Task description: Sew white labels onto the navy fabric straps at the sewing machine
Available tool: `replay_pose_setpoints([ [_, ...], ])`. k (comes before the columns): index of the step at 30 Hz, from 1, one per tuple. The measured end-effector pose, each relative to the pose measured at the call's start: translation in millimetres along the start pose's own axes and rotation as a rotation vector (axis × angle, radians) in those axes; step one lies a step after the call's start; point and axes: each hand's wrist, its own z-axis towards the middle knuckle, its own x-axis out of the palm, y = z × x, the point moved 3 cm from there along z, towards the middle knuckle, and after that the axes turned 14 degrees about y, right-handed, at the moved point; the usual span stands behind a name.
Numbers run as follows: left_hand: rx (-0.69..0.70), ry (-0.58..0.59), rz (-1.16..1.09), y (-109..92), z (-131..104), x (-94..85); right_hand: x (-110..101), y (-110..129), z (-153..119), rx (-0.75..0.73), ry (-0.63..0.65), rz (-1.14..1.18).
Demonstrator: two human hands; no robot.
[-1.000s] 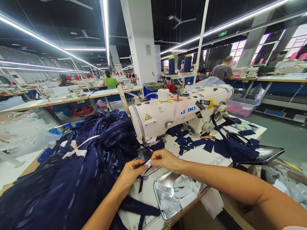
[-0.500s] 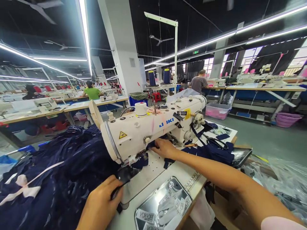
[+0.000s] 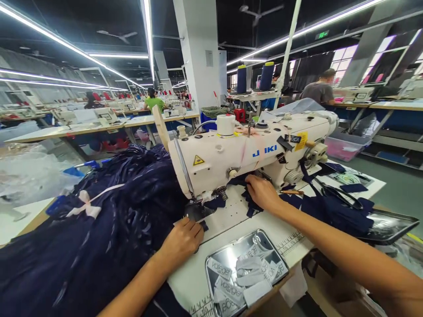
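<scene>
A white sewing machine (image 3: 211, 154) stands across the middle of its table. By the needle end, my left hand (image 3: 187, 235) has its fingers bent down over dark fabric at the table's left edge; what its fingertips touch is hidden. My right hand (image 3: 262, 191) reaches under the machine arm, fingers curled at navy fabric pieces (image 3: 253, 204); its fingertips are partly hidden. A large heap of navy fabric (image 3: 132, 211) with a pale bow (image 3: 86, 204) lies on the left. In front of the machine, a metal tray (image 3: 209, 273) holds several printed labels (image 3: 228, 286).
Scissors (image 3: 340, 193) and navy pieces lie on the right, beside a second metal tray (image 3: 396, 226). An orange-handled tool (image 3: 292, 192) rests behind my right forearm. Two thread cones (image 3: 266, 77) stand behind the machine. People sit at other tables farther back.
The view has turned left, so the machine appears farther right. My left hand has turned palm down near the needle area. My right hand has moved slightly away from the needle, along the machine bed.
</scene>
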Motion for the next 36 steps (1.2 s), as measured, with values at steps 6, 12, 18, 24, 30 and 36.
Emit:
replay_pose_setpoints([
  [6, 0.006, -0.002, 0.039, -3, 3, -0.3, 14, 44, -13, -0.451, 0.223, 0.335],
  [12, -0.022, -0.018, 0.072, -6, -2, -4.5, 31, 77, 6, -0.420, 0.060, -0.146],
  [18, -0.037, -0.041, 0.077, -7, -5, -3.2, 40, 101, -12, -0.482, 0.054, -0.152],
  [24, -0.056, -0.077, 0.083, -7, -6, -2.7, 46, 118, -12, -0.441, 0.167, -0.227],
  [30, -0.069, -0.091, 0.067, -7, -8, -1.8, 43, 110, -5, -0.478, 0.214, -0.132],
  [36, -0.123, -0.142, 0.071, -7, -5, -5.1, 49, 100, 3, -0.400, 0.295, 0.211],
])
